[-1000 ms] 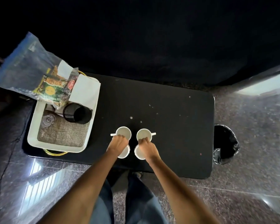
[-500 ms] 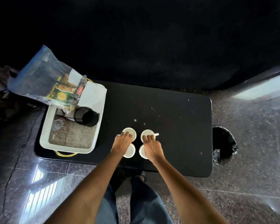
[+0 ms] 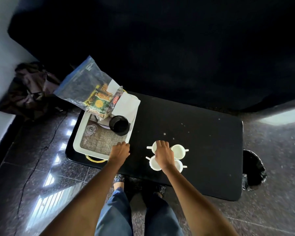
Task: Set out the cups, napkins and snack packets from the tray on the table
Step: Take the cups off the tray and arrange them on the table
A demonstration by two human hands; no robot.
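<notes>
Several white cups point(image 3: 177, 151) stand close together on the black table point(image 3: 203, 133), near its front edge. My right hand point(image 3: 163, 155) lies over them, fingers spread on the far left cup's rim. My left hand point(image 3: 120, 150) is loosely curled at the near right corner of the white tray point(image 3: 78, 142), holding nothing. On the tray lie a clear bag of snack packets point(image 3: 94, 97), white napkins point(image 3: 128, 106), a black cup point(image 3: 119, 125), a small clear glass point(image 3: 91, 129) and a burlap mat point(image 3: 100, 142).
A black-lined bin point(image 3: 253, 171) stands on the floor past the table's right end. A dark bag point(image 3: 29, 89) lies on the floor at the left by the wall. My legs and feet are under the table's front edge. White specks dot the tabletop.
My left hand has left the cups and moved left to the tray's corner. My right hand stays over the cups. The camera has swung so the table sits further right.
</notes>
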